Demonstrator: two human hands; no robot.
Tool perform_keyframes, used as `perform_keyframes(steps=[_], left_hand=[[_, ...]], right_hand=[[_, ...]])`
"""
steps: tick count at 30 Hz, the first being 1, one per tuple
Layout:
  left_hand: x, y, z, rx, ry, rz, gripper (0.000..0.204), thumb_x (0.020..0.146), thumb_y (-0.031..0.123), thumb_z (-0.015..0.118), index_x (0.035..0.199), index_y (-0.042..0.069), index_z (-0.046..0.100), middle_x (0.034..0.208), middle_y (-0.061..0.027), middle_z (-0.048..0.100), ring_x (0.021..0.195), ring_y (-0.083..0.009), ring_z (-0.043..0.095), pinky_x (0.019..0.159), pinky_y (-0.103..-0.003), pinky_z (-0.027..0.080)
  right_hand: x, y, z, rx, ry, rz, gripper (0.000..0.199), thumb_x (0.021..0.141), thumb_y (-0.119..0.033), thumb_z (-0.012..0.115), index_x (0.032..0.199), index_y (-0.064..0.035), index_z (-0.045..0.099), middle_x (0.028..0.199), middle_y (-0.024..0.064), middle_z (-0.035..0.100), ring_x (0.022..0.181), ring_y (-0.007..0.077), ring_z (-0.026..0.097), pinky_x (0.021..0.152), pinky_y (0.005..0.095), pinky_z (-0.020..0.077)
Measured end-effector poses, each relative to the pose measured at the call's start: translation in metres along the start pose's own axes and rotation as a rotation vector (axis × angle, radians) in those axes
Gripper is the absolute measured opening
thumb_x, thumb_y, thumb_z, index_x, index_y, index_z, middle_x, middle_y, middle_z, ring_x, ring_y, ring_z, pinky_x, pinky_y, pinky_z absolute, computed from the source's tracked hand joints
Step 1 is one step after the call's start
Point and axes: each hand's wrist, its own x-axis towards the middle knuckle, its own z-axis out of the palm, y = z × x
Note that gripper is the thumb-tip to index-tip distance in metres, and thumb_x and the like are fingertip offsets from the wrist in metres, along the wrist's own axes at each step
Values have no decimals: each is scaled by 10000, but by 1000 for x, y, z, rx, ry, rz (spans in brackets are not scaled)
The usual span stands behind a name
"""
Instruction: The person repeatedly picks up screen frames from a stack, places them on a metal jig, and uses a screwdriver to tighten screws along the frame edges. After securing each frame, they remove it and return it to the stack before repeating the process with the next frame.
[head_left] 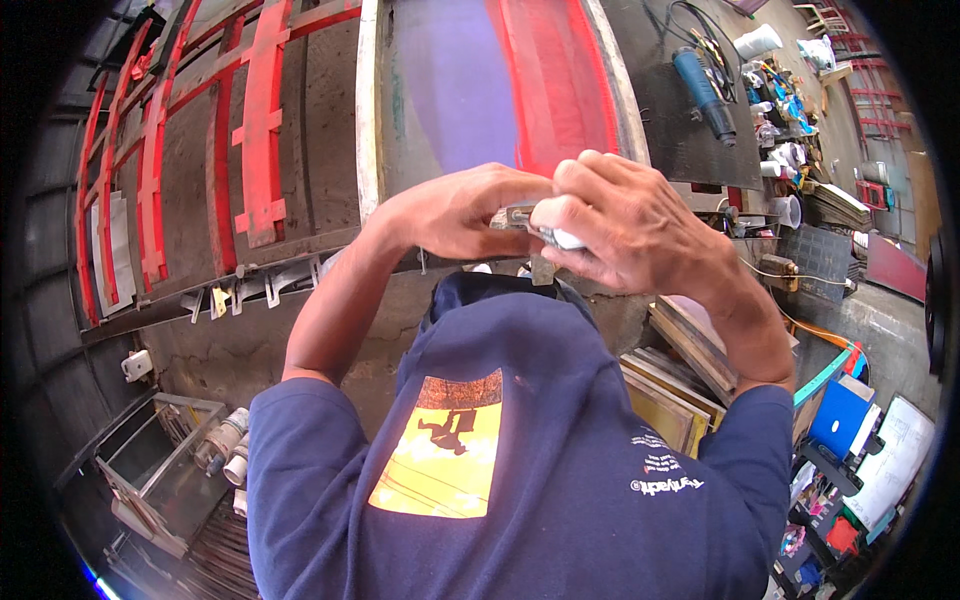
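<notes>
My left hand and my right hand meet in front of my chest, fingers curled. Between them they pinch a small white and grey metal object; most of it is hidden by the fingers, so I cannot tell what it is. Both hands touch it, and the right hand's fingers wrap over its white end. Below the hands is my navy T-shirt with a yellow printed patch. Beyond the hands lies a framed printing screen with purple and red areas.
A red metal rack runs along the left. A blue power tool and several small items lie on a dark worktop at the upper right. Stacked wooden frames stand at my right, and metal frames at the lower left.
</notes>
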Motion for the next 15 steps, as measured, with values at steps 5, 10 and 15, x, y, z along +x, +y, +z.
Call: perform_keyframes(steps=[5,10,15], left_hand=[[11,-4,8,70,320,136,277,799,81,759,1046,1,660,801,-180,688,749,-370,683,679,-416,508],[33,-14,27,269,645,-27,380,738,185,847,994,9,627,845,-171,684,743,-343,660,665,-410,512],[19,-8,20,146,444,218,344,736,145,834,877,21,547,796,-149,634,738,-352,636,687,-408,505]], right_hand=[[12,12,-20,-137,-37,85,354,891,-391,690,1046,-81,618,905,123,630,832,290,667,739,411,533],[11,14,-6,-132,63,309,230,946,-274,608,1034,-61,608,705,130,662,635,347,688,592,428,535],[10,7,-17,-93,22,192,268,879,-228,626,1061,-38,573,852,152,657,816,334,687,742,449,542]])
